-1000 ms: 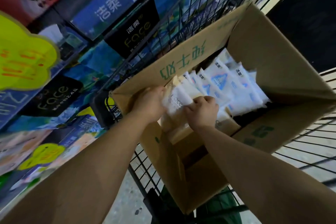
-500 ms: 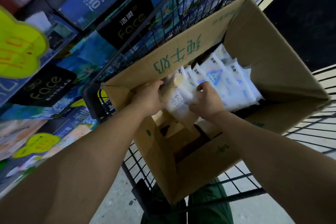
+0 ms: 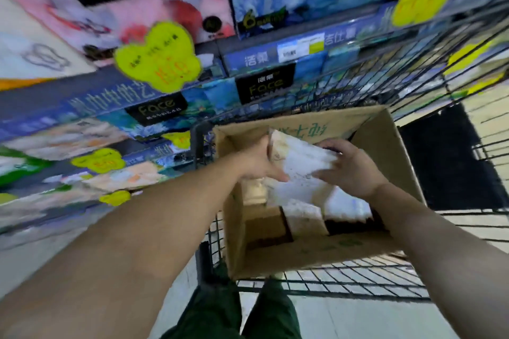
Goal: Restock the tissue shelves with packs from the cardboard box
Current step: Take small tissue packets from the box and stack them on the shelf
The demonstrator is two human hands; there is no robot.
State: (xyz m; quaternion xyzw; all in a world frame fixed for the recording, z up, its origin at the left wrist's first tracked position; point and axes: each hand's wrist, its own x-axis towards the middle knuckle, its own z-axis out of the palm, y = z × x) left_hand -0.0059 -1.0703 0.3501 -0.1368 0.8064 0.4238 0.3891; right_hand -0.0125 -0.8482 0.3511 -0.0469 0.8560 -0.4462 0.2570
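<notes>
An open cardboard box (image 3: 385,146) with green print sits in a black wire cart (image 3: 344,286). Both my hands hold a bunch of white tissue packs (image 3: 300,165) lifted above the box's opening. My left hand (image 3: 259,162) grips the bunch's left end and my right hand (image 3: 349,165) grips its right side. More white packs (image 3: 347,206) lie inside the box below. The tissue shelves (image 3: 165,107) with blue and pink packs rise to the left and ahead. The picture is blurred by motion.
Yellow-green price tags (image 3: 162,58) hang off the shelf edges. The cart's wire wall (image 3: 413,63) stands between the box and the shelves on the far right. A dark floor patch (image 3: 446,162) lies to the right. My green trouser legs (image 3: 237,314) show below the cart.
My hands have pulled the bunch of packs up out of the box. The view has swung upward, bringing more of the shelves into sight.
</notes>
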